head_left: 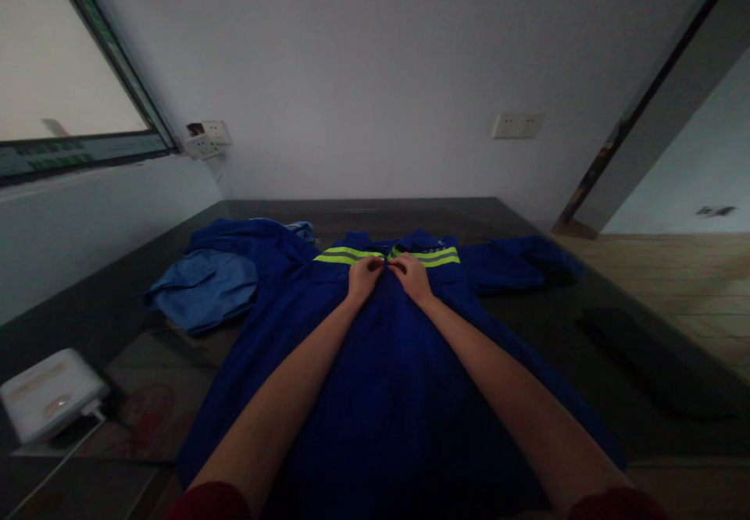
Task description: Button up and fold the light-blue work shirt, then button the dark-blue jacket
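Observation:
A dark blue work jacket [375, 364] with yellow-green reflective bands across its chest lies spread on the dark table, collar toward the wall and sleeves out to both sides. At the middle of its front, my left hand [364, 274] pinches one edge of the opening, just below the band. Facing it closely, my right hand [412, 274] pinches the other edge with bent fingers. The fingertips of both hands almost meet there. Whether a button or snap lies between them is too small and dark to make out.
Lighter blue folded cloth [205, 286] lies by the jacket's left sleeve. A white box-like device [52, 395] with a cable stands at the left front. On the right lies a flat black object [650, 360]. The dark table [363, 209] meets a wall with sockets [519, 126].

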A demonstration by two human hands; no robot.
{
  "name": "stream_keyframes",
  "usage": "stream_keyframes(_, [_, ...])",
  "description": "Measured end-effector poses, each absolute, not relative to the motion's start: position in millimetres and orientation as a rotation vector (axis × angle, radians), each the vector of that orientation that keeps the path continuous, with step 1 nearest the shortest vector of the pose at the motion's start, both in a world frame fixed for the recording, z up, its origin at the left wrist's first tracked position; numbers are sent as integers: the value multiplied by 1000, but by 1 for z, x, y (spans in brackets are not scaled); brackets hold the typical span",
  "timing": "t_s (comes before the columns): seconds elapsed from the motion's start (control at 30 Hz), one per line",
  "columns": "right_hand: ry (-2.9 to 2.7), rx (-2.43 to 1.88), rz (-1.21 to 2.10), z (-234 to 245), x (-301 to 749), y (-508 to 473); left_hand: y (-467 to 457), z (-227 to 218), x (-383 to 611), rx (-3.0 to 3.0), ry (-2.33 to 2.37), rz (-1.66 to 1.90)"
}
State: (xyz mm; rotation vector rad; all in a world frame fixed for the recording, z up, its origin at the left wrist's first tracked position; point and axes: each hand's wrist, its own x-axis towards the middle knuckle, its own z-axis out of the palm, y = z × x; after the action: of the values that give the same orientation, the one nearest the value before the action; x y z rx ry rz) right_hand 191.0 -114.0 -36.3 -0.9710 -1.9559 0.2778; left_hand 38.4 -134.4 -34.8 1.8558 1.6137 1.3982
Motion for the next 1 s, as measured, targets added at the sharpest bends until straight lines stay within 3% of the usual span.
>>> stream_keyframes(0.2, [-1878, -1008, 310, -35, 189, -123, -135, -35, 39, 1843, 1522, 1422])
stream_keyframes(0.47, [-1790, -937, 614, -29, 198, -119, -135, -35, 39, 1830, 1362, 1407])
stream_keyframes(1.0, [-1982, -1065, 323, -36, 195, -119, -126, -44, 37, 1715, 1344, 1379])
